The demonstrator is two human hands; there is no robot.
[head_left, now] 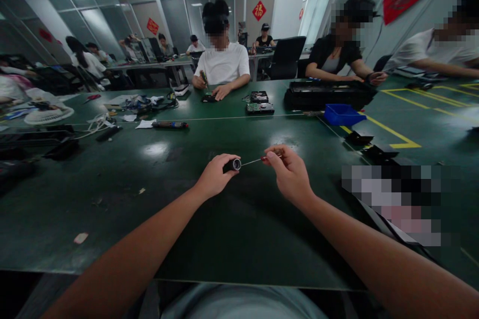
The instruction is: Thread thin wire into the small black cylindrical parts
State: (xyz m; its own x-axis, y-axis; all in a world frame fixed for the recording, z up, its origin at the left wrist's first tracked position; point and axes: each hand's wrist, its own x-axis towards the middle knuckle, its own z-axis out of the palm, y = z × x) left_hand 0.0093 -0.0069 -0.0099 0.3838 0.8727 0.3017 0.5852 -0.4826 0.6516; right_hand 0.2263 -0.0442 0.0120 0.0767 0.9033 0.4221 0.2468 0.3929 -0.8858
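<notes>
My left hand (214, 177) is closed around a short black cylinder (235, 164) with a silvery ring at its open end, which faces me and slightly right. What exactly the cylinder is, I cannot make out. In my right hand (291, 173) is a thin screwdriver (252, 162), pinched between thumb and fingers at its reddish handle. Its metal shaft points left, and the tip is at the cylinder's ringed end; whether it touches is too small to tell. Both hands are held over the green table (232, 229).
Across the table a person (224, 62) works on a small dark part. Hard drives (260, 108), a blue bin (343, 114) and a long black casing (329, 94) lie farther back. A dark cylindrical tool (170, 125) and a white fan-like part (48, 114) are left; a blurred-out device (389, 219) is right.
</notes>
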